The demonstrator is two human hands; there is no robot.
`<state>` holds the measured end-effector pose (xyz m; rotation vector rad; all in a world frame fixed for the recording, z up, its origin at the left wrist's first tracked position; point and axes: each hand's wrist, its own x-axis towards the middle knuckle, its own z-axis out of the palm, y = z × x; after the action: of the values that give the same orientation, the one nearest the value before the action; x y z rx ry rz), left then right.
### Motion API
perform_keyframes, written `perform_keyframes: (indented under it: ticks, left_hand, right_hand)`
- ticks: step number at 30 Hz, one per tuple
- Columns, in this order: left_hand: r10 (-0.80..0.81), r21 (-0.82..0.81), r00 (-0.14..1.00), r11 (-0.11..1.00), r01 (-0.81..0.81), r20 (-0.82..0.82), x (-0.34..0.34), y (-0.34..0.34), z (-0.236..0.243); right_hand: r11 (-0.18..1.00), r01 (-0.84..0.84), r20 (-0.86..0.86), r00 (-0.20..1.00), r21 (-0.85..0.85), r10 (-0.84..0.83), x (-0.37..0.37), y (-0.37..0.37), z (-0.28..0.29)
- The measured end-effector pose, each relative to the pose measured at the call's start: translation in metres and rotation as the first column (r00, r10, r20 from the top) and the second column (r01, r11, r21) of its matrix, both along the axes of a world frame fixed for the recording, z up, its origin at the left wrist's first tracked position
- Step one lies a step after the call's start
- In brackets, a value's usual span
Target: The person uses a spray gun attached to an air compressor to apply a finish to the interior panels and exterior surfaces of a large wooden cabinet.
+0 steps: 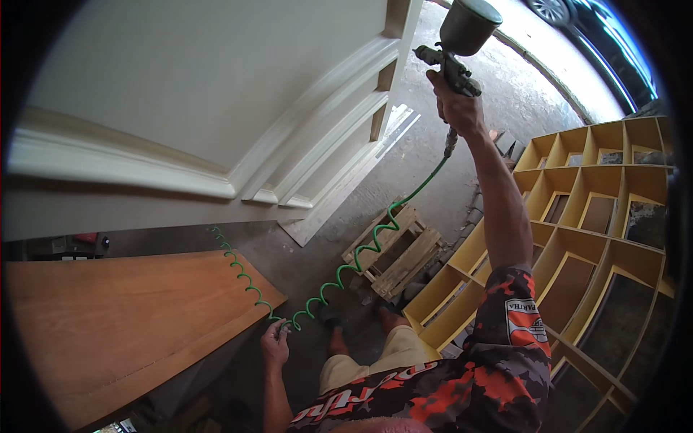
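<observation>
A spray gun (449, 66) with a grey cup (469, 27) on top is held up at the far right by my right hand (459, 105), fingers wrapped round its handle. Its nozzle points left, toward a large white panelled piece (216, 94) with raised mouldings. From the base of the handle a coiled green air hose (369, 249) runs down toward me. My left hand (275, 342) grips that hose low in the view, and the coils go on from there up and to the left.
An orange-brown wooden board (130, 317) lies at the left. Below the white piece sits a small wooden pallet (397, 249) on the grey floor (361, 191). A yellow shelf frame (577, 180) with several compartments fills the right. A dark car (606, 43) stands beyond, at the far right.
</observation>
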<state>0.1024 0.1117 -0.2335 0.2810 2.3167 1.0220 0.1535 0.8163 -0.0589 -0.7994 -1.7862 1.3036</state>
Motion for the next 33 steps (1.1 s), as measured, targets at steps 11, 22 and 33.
perform_keyframes:
  ticks: [11,22,33]
  left_hand:
    - [0.032,0.012,0.999,0.999,-0.033,0.021,-0.017,-0.073,0.007]
    - [0.056,-0.023,0.998,0.998,-0.057,-0.006,-0.040,-0.155,0.006]
    - [0.046,-0.041,0.990,0.998,-0.052,-0.136,-0.049,-0.214,-0.011]
  right_hand:
    - [0.994,-0.055,0.027,0.998,0.093,0.053,-0.021,-0.135,-0.003]
    - [0.986,-0.144,0.023,0.990,0.083,0.142,-0.039,-0.289,-0.009]
    - [0.971,-0.219,-0.033,0.974,0.091,0.223,-0.055,-0.421,0.000]
